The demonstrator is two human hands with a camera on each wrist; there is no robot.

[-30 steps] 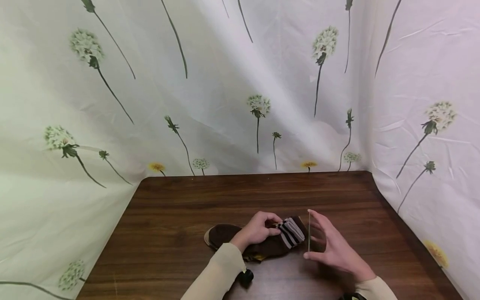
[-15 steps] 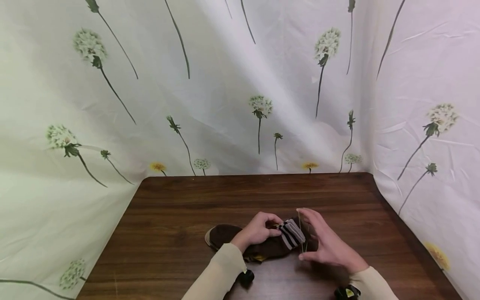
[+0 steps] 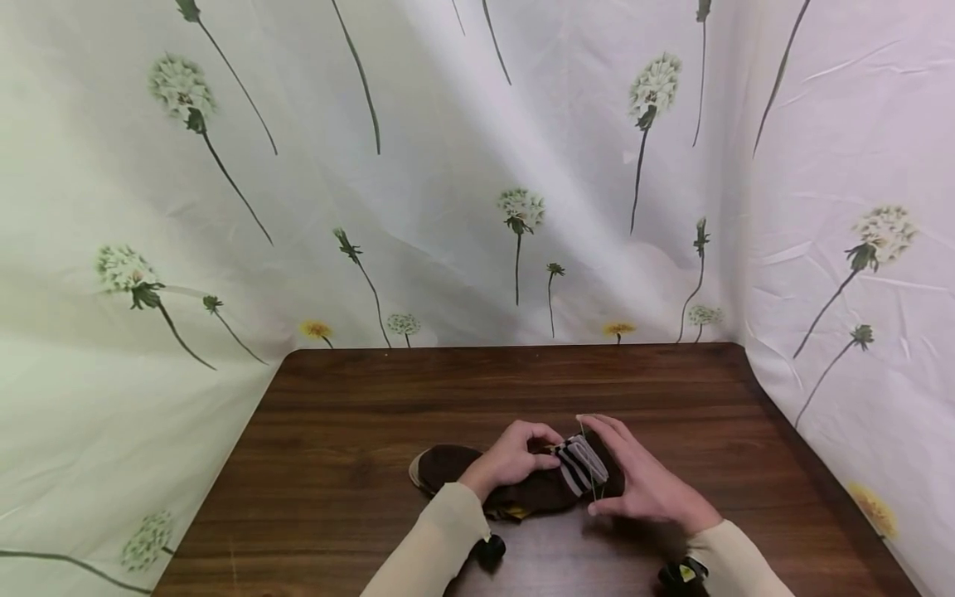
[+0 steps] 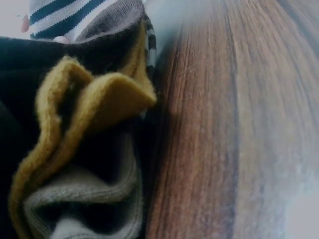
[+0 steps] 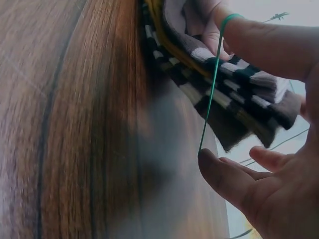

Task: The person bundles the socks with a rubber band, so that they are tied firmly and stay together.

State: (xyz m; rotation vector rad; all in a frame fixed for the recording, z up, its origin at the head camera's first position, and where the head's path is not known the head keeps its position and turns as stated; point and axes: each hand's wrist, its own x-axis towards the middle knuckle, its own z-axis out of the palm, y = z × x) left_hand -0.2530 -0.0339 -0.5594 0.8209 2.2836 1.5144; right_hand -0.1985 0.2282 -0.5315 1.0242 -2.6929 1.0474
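Observation:
A bundle of brown socks (image 3: 448, 468) lies on the table, its black-and-white striped part (image 3: 584, 466) toward the right. My left hand (image 3: 511, 456) grips the bundle near the stripes. Thumb and fingers of my right hand (image 3: 649, 485) are spread wide, stretching a thin green rubber band (image 5: 213, 87) between them. In the head view the band crosses the striped part, and the right hand surrounds the bundle's right end. Mustard sock fabric (image 4: 114, 99) and a pale grey fold (image 4: 79, 191) show up close in the left wrist view.
The dark wood-grain table (image 3: 358, 398) carries the bundle near its front. White cloth with a dandelion print (image 3: 448, 249) hangs behind and at both sides. Black straps with small devices (image 3: 682, 574) sit at the wrists.
My right hand has moved left with the stretched rubber band, from beside the bundle's right end to over the striped part. The left hand and socks have stayed in place.

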